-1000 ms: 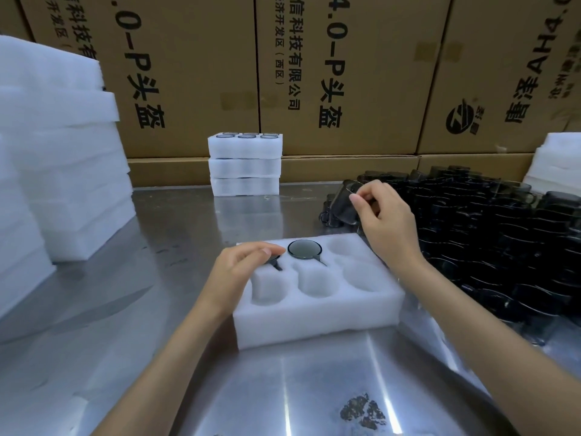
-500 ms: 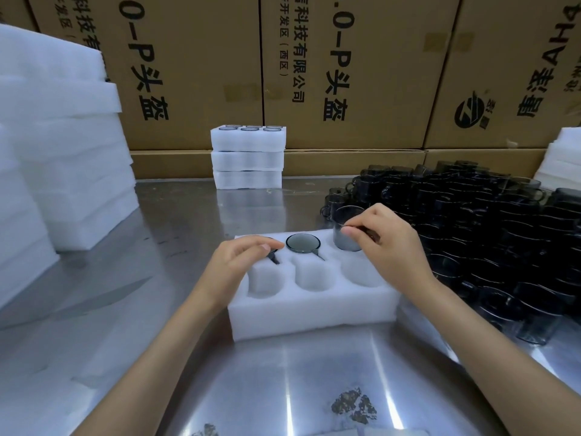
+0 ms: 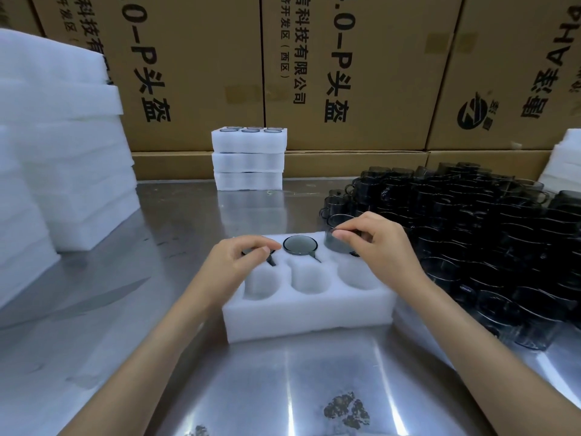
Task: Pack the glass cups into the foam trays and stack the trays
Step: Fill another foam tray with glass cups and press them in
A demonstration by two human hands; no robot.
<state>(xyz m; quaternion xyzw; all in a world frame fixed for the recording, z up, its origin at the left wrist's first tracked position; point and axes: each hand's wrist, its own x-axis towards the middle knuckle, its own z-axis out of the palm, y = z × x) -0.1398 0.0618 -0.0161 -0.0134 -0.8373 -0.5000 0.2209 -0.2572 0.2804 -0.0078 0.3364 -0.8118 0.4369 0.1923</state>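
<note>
We see the tray [image 3: 309, 313] on the steel desk [image 3: 176, 221] right before us, six pockets in two rows of three. The far-middle pocket holds a cup [image 3: 300, 245] sunk to its rim. The near row of three pockets is empty.

Our right hand [image 3: 382, 243] has a second cup [image 3: 341, 237] in its grip: thumb and fingertips pinch the rim from the 3 o'clock side, so the glass sits at the hand's 9 o'clock, out beyond the fingertips. That cup stands upright in the far-right pocket, only partly down, its upper half clear of the foam.

Our left hand [image 3: 239, 261] rests over the far-left pocket, fingers curled down onto a third cup [image 3: 251, 251]; only a dark sliver of rim and the handle show under it, and we cannot tell whether the grip is closed on the glass or merely pressing it.

At 2 to 3 o'clock of the tray lies the crowd of loose cups [image 3: 471, 240]. At 12 o'clock, well apart, stand three stacked filled trays [image 3: 249, 158] against the cartons [image 3: 201, 73]. At 9 to 10 o'clock, a tall stack of foam [image 3: 63, 152].
</note>
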